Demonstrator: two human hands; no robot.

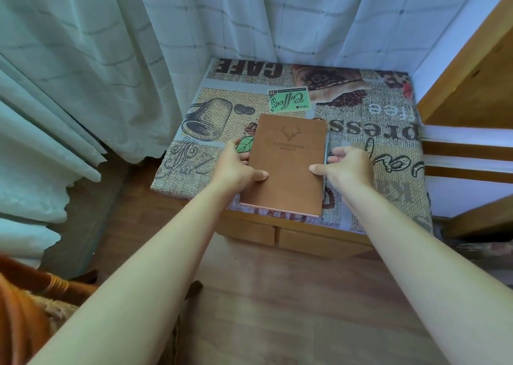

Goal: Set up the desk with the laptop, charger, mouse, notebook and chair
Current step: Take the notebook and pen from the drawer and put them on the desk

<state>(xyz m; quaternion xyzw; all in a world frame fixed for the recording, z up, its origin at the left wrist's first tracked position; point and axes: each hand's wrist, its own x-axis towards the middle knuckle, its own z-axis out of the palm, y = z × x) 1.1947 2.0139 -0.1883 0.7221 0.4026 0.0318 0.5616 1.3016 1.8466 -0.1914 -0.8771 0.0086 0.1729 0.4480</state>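
Observation:
A brown notebook (288,164) with a stamped deer head on its cover is over a wooden seat with a coffee-print cushion (369,142). My left hand (236,167) grips its left edge, thumb on the cover and fingers underneath. My right hand (344,167) grips its right edge the same way. A thin dark object, perhaps a pen (326,148), lies along the notebook's right edge by my right fingers. Whether the notebook rests on the cushion or is lifted off it I cannot tell. No laptop, charger or mouse is in view.
White checked curtains (194,31) hang behind and left of the seat. A wooden frame with slats (469,153) stands at the right. Wooden floor (277,309) lies between me and the seat. A brown wicker-like object (41,289) sits at the lower left.

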